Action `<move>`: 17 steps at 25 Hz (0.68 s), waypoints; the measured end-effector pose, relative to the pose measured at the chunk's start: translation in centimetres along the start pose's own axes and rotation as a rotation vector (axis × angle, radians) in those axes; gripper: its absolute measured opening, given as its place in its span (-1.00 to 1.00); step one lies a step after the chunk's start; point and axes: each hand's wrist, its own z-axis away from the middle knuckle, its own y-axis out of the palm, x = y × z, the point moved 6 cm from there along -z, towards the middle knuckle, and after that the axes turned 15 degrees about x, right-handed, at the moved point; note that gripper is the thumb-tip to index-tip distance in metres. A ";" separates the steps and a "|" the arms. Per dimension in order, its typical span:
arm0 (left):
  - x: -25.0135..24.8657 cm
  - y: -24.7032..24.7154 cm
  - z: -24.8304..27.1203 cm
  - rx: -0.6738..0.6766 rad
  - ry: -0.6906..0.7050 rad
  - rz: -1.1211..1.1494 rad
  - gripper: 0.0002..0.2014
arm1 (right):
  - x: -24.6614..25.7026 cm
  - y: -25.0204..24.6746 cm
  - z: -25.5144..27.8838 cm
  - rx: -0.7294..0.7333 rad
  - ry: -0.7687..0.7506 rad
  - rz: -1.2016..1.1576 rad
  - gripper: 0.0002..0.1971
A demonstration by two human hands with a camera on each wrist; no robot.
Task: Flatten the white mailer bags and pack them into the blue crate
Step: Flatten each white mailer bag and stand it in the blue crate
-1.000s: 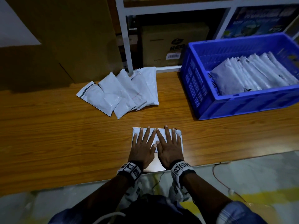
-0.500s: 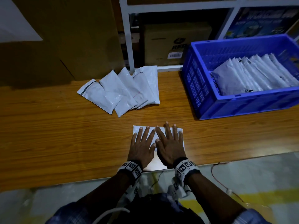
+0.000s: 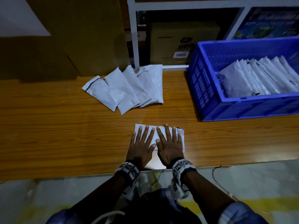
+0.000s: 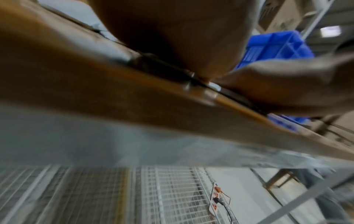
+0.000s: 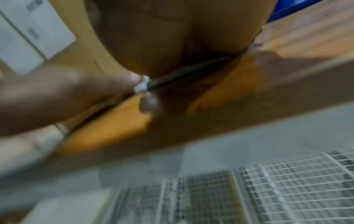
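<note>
A white mailer bag point(image 3: 155, 135) lies flat near the front edge of the wooden table point(image 3: 64, 130). My left hand point(image 3: 142, 146) and right hand point(image 3: 169, 145) press on it side by side, palms down, fingers straight and spread. Both wrist views are blurred and show only palms against the table edge, with a sliver of the bag point(image 5: 141, 85) between them. Several more white mailer bags point(image 3: 127, 88) are fanned out at the back of the table. The blue crate point(image 3: 210, 101) stands at the right with several flattened bags point(image 3: 258, 75) leaning in a row inside.
A large cardboard box point(image 3: 72, 38) stands at the back left. Behind the table is a white shelf frame point(image 3: 134, 34) with a brown carton point(image 3: 182, 41) in it. A wire mesh rack point(image 4: 172, 194) shows below the table.
Both hands have slid slightly forward over the bag, still pressing it flat. The bag's right corner now shows beyond the right hand.
</note>
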 end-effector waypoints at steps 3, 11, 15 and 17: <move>-0.2 0.3 0.2 -0.006 -0.039 0.024 -0.38 | 0.0 -0.6 -0.1 0.116 -0.008 -0.017 -0.43; -0.5 0.1 0.4 -0.021 -0.093 0.114 -0.29 | 1.0 -6.0 -1.1 0.144 -0.043 0.224 0.07; -1.2 -2.0 1.1 -0.070 -0.123 0.293 -0.10 | 2.6 -9.3 -0.2 -0.026 -0.107 0.386 -0.20; -1.0 -4.0 1.1 -0.089 -0.164 0.302 -0.14 | 3.4 -10.7 0.6 -0.102 -0.128 0.395 -0.47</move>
